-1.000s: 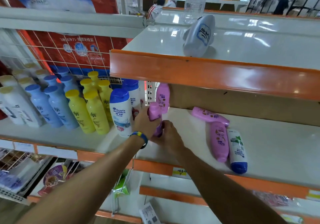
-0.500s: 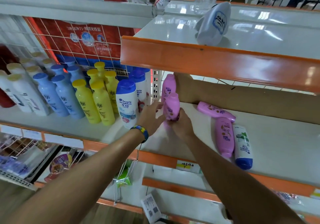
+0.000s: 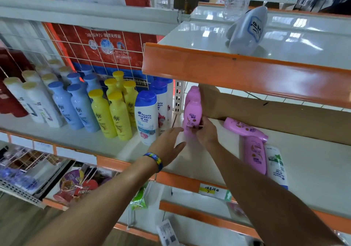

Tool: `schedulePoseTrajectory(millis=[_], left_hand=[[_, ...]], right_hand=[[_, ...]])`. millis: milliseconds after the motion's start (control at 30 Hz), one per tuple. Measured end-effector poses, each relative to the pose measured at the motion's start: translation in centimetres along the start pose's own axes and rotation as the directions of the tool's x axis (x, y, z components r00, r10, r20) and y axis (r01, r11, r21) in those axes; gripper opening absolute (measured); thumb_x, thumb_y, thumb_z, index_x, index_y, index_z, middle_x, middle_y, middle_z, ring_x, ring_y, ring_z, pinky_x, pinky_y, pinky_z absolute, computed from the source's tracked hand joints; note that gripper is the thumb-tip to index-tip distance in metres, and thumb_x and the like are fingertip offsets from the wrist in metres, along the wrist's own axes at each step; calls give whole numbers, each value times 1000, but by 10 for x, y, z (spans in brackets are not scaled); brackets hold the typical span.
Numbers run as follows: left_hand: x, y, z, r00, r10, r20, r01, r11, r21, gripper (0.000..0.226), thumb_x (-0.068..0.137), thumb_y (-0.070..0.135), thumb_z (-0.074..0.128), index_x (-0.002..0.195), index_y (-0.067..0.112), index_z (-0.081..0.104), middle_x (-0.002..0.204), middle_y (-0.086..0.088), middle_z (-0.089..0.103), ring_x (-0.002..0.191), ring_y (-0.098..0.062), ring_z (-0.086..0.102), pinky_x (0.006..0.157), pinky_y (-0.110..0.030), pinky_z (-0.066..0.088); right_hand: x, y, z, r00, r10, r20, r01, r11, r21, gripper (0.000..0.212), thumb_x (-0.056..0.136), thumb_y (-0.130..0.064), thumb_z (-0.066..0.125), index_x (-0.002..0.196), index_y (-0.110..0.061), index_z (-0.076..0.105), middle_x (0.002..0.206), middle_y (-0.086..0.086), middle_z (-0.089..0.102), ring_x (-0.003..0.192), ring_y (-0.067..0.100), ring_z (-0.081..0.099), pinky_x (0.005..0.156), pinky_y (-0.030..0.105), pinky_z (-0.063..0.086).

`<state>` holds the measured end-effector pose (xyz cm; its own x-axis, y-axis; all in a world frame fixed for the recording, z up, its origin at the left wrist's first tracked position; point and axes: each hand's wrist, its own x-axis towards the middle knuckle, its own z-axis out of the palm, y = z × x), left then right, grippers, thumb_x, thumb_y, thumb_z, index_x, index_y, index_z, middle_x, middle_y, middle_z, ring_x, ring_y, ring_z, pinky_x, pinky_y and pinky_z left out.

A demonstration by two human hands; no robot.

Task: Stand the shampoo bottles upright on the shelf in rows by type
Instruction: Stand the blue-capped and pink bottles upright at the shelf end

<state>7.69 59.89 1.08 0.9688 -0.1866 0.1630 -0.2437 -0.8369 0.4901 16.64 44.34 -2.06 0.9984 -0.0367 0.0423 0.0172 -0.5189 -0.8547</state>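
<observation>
- The right hand (image 3: pixel 206 131) pinches the upright pink bottle (image 3: pixel 192 119) low down; the left hand (image 3: pixel 168 145) hovers released beside it.
- Seat it squarely just in front of the standing pink bottle (image 3: pixel 192 92), label outward.
- Lying pink bottles (image 3: pixel 254 153) wait to its right.

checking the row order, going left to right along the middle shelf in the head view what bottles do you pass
white bottles → blue bottles → yellow bottles → head & shoulders bottles → upright pink bottles at the right hand → lying pink bottles → lying white bottle
</observation>
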Motion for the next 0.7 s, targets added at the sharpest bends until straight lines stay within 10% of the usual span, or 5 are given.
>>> schedulePoseTrajectory(millis=[467,700], left_hand=[[-5,-6,0,999,-2,50,-3,995,97,48,94,41,48,138,23,40,139,-1,45,126,-16,42,104,-30,38],[6,2,23,985,57,161,-77,990,116,46,94,43,46,134,21,44,137,-1,49,127,-17,40,106,-31,34]], right_hand=[[7,6,1,994,-46,96,65,976,-208,23,92,-22,61,114,-15,57,111,2,65,98,21,61,81,29,49],[-21,34,-48,974,-188,126,222,681,-697,45,90,-27,54,133,-15,48,133,7,55,126,25,46,106,38,33]])
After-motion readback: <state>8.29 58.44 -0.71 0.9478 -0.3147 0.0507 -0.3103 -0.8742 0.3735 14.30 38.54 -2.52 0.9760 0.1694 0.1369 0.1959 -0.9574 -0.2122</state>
